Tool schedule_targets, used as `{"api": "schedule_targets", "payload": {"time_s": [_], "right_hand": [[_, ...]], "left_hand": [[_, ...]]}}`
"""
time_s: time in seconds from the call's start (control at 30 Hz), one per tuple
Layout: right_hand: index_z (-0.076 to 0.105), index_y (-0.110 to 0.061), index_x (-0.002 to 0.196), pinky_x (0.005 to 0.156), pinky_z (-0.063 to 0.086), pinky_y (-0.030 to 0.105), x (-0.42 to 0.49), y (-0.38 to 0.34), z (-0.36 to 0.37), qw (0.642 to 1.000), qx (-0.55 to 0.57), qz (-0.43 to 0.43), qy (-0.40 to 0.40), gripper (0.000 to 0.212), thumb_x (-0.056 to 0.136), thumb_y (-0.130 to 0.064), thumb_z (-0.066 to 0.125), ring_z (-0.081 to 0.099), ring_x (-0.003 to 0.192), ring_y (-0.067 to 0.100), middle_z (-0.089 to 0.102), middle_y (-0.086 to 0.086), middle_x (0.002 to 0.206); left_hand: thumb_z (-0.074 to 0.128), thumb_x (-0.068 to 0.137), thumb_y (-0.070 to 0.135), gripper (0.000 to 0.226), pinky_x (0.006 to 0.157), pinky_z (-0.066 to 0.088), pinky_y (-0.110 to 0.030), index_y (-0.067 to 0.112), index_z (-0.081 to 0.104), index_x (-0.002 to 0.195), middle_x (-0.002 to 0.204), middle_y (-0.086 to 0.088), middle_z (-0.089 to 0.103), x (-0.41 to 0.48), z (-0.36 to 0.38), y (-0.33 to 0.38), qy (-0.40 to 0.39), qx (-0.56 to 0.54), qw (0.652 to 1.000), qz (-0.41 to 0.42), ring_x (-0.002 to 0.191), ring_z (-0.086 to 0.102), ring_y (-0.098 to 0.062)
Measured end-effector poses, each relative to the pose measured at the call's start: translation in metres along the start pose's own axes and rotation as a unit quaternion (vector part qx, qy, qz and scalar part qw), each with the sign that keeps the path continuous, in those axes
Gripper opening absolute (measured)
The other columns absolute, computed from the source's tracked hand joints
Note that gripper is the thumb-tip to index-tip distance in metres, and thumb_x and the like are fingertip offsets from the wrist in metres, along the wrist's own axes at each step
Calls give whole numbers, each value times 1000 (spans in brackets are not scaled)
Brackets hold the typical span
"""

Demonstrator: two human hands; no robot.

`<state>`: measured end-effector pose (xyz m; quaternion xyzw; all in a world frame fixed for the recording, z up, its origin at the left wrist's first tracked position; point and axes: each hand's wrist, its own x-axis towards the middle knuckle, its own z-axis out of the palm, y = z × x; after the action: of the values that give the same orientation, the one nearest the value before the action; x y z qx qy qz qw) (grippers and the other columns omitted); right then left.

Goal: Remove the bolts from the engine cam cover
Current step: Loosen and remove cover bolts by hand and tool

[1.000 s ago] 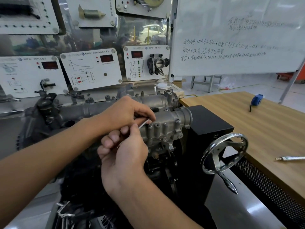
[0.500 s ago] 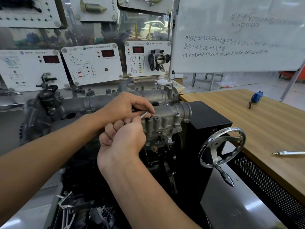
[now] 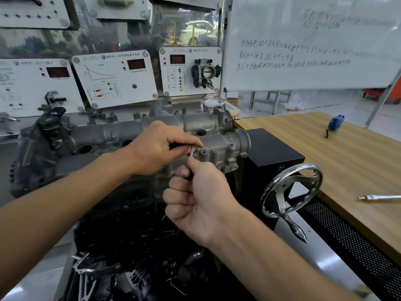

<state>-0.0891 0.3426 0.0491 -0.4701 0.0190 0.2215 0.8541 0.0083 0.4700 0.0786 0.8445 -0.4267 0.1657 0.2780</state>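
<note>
Reaches in with two bare forearms. Curls the left hand (image 3: 160, 148) palm-down on the grey cam cover (image 3: 217, 146) atop the engine, gripping one thin metal wrench (image 3: 192, 151). Pinches that wrench's lower end with the clenched right hand (image 3: 199, 198). Works beside one chrome handwheel (image 3: 282, 189), one blue tape measure (image 3: 336, 122), one chrome tool (image 3: 379, 197) on the wooden table (image 3: 325, 159).

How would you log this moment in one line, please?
step: unbolting cam cover | left hand: pinches tool | right hand: grips tool | tool ends: hidden by hands
</note>
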Motion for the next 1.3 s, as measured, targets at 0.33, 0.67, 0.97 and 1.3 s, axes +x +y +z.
{"api": "schedule_targets", "payload": {"time_s": [0.33, 0.67, 0.97, 1.3], "right_hand": [[37, -23, 56, 32, 12, 10, -14, -35, -19, 976, -180, 124, 19, 55, 103, -51, 31, 15, 33, 5, 20, -10, 46], [45, -26, 63, 50, 30, 21, 51, -168, -68, 390, -884, -254, -39, 57, 97, -61, 16, 46, 46, 7, 48, -5, 55], [42, -20, 54, 51, 30, 22, 146, -145, -37, 490, -776, -389, -87, 50, 103, -31, 35, 38, 44, 8, 45, -5, 51], [44, -17, 49, 51, 33, 16, 165, -138, 19, 628, -702, -310, -128, 57, 105, -20, 43, 36, 41, 3, 45, -4, 48]], "left_hand": [[71, 87, 12, 20, 74, 43, -6, 17, 76, 106, 87, 22, 66, -5, 6, -3, 17, -12, 1000, 8, 80, 62, 12], [67, 91, 29, 19, 65, 51, -17, 22, 76, 106, 83, 14, 74, 3, 4, 4, 47, -39, 995, -76, 73, 68, -1], [82, 78, 28, 31, 65, 46, -10, 33, 66, 104, 74, 22, 73, 9, 7, 23, 120, -134, 947, -264, 74, 68, 9], [92, 58, 21, 30, 66, 54, -28, 21, 73, 82, 69, 4, 75, 18, 5, 31, 168, -191, 894, -369, 65, 73, -10]]}}
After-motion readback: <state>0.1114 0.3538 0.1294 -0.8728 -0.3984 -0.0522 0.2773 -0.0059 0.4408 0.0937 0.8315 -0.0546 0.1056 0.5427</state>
